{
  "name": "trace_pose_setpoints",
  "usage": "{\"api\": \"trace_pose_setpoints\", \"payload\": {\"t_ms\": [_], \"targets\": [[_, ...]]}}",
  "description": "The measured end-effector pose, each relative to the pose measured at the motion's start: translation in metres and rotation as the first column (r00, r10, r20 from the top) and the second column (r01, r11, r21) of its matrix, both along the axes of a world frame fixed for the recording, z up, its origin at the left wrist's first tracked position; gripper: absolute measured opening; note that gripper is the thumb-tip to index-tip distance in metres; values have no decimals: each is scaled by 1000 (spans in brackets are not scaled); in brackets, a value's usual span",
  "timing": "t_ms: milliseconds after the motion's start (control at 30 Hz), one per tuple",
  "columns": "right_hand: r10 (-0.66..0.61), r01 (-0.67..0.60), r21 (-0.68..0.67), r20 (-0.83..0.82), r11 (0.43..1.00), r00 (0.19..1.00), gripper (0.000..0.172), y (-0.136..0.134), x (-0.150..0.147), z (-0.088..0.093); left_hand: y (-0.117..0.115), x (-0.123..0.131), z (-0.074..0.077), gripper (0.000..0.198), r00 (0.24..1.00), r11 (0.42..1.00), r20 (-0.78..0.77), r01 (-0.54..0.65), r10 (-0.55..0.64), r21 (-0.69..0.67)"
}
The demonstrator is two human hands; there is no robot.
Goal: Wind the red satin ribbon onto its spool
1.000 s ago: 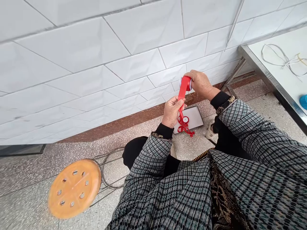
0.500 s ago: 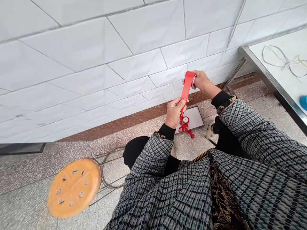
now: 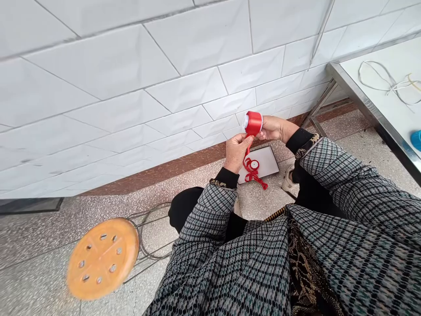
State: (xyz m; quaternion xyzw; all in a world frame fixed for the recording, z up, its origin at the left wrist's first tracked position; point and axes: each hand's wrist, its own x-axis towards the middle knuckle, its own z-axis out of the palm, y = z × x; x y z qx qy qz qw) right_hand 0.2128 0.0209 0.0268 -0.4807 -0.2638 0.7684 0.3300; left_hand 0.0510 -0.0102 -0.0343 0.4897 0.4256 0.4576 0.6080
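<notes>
A white spool wound with wide red ribbon (image 3: pixel 254 123) is held up in front of the tiled wall. My right hand (image 3: pixel 274 128) grips the spool at its right end. Just below it, my left hand (image 3: pixel 236 151) pinches the ribbon between thumb and fingers, close to the roll. From that pinch the loose ribbon hangs down over a shallow white box (image 3: pixel 268 161) on the floor. A smaller red ribbon roll (image 3: pixel 254 165) with a white centre lies in the box, and red ribbon loops and a tail (image 3: pixel 258 179) spill over its near edge.
An orange round stool (image 3: pixel 103 259) with metal legs stands at lower left. At right is a metal-edged table (image 3: pixel 371 105) holding white cable (image 3: pixel 378 79) and a blue object (image 3: pixel 416 139). A white tiled wall (image 3: pixel 158 66) rises ahead.
The spool has come down and nearer to my left hand. The stretch of flat ribbon between the hands has shortened, and my right hand has lowered with the spool.
</notes>
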Motion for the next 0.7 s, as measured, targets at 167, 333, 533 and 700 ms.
{"api": "trace_pose_setpoints", "payload": {"t_ms": [167,333,533,700], "targets": [[77,-78,-55,-10,995,997,24,-3,-1,-1,1,-4,9,58,996,999,83,-20,22,-28],[251,-253,-22,-63,967,966,21,-4,-2,-10,4,-16,21,82,987,989,87,141,-137,-47],[371,-376,91,63,922,926,27,-6,-1,-14,9,-19,16,84,975,977,140,187,-172,-103],[111,-334,390,494,858,862,13,-2,5,-14,10,-15,12,71,974,979,199,136,-105,-152]]}}
